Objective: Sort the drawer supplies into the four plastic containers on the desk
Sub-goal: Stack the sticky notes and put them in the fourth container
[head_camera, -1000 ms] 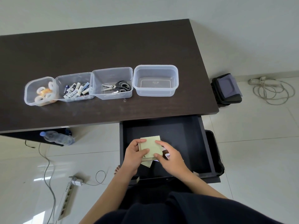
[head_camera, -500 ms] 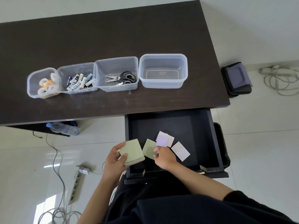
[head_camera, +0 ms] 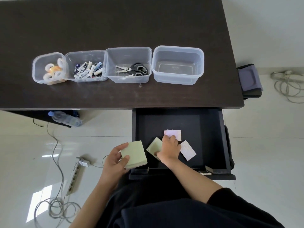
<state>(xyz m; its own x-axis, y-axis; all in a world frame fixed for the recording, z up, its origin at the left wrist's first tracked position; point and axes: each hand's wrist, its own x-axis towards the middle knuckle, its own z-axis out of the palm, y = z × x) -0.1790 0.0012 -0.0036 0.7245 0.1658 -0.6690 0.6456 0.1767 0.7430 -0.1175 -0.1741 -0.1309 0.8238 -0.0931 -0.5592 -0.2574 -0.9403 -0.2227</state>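
Nearest, left hand (head_camera: 115, 159) grasps the green sticky-note pad (head_camera: 134, 153) beside the open drawer (head_camera: 225, 145); right hand (head_camera: 169, 148), fingers bent, presses loose notes (head_camera: 188, 150) on the drawer floor, likely gathering them. Risk: thin sheets may slide or fan apart. Farther, on the table (head_camera: 115, 22), the rightmost container (head_camera: 177, 65) stands empty.

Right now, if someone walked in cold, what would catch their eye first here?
Probably the four clear tubs in a row on the dark desk: tape rolls, batteries, scissors, and an empty tub at the right end. Next, the open drawer below, where the right hand rests on loose notes while the left hand grips a green pad just outside its left edge.
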